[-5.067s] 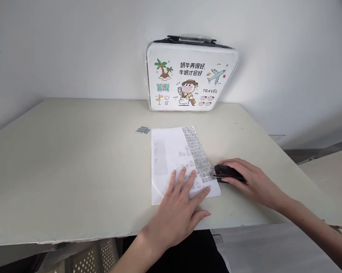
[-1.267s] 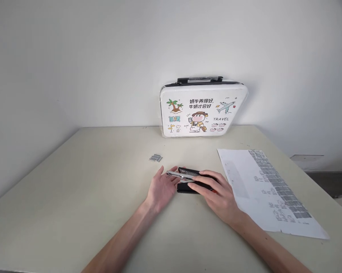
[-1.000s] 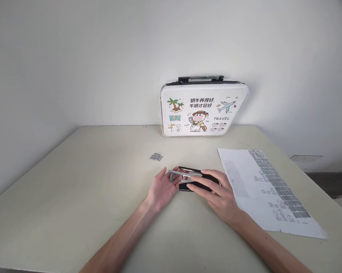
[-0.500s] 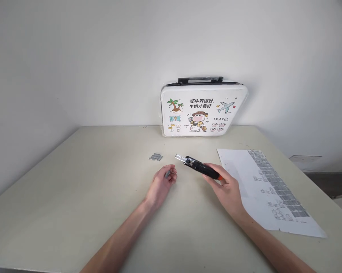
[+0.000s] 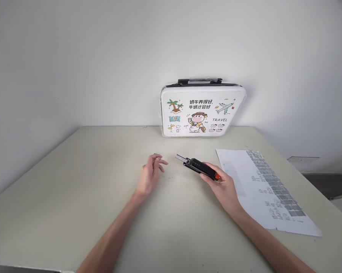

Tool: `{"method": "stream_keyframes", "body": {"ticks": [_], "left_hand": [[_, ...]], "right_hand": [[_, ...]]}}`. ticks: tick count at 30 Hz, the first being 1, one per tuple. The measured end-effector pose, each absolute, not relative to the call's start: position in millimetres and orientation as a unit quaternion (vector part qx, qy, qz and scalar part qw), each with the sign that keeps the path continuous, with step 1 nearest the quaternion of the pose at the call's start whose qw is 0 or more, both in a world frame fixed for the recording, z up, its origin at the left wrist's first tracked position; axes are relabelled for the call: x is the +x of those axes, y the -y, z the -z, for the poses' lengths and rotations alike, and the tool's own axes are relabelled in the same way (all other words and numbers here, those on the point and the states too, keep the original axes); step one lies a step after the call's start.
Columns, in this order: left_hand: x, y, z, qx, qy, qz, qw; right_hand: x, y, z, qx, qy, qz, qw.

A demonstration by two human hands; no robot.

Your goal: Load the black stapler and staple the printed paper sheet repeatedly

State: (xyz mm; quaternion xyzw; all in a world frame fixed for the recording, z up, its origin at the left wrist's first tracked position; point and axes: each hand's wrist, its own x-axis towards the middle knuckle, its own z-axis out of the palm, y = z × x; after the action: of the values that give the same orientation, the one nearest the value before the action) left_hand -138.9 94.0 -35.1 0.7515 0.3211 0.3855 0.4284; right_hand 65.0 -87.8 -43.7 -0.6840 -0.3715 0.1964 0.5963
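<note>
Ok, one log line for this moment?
left hand: at staples | right hand: holds stapler, tray extended | paper: flat, beside right hand

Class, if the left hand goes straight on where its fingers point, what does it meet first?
Probably the staples, lying just past the left hand; they may already touch.

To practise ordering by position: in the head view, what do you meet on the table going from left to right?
The left hand → black stapler, held by the right hand → printed sheet. The case behind overlaps them, so omitted.
</note>
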Motion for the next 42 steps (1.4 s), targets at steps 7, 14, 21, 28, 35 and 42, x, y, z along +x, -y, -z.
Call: {"method": "stream_keyframes", "body": {"ticks": [7, 14, 21, 28, 35, 42], "left_hand": [[-188.7, -166.2, 37.3, 0.810, -0.405, -0.365, 0.218], [-211.6, -200.0, 46.2, 0.818, -0.439, -0.332, 0.166], [-213.9, -203.7, 53.6, 0.813, -0.458, -0.329, 0.142], [-216.1, -203.3, 52.7, 0.800, -0.487, -0.330, 0.118], [-220.7, -205.6, 54.7, 0.774, -0.542, -0.318, 0.079], [-221.2, -204.3, 54.2, 0.769, -0.556, -0.308, 0.072]], "right_hand": [[66.8, 86.8, 45.0, -0.689, 0.393, -0.204, 0.574], [68.0, 85.8, 49.9, -0.695, 0.411, -0.208, 0.553], [66.9, 86.4, 49.2, -0.692, 0.427, -0.211, 0.543], [65.5, 85.2, 48.9, -0.683, 0.442, -0.204, 0.544], [65.0, 84.7, 47.8, -0.687, 0.441, -0.204, 0.540], [65.1, 85.2, 48.8, -0.687, 0.437, -0.211, 0.541]]}}
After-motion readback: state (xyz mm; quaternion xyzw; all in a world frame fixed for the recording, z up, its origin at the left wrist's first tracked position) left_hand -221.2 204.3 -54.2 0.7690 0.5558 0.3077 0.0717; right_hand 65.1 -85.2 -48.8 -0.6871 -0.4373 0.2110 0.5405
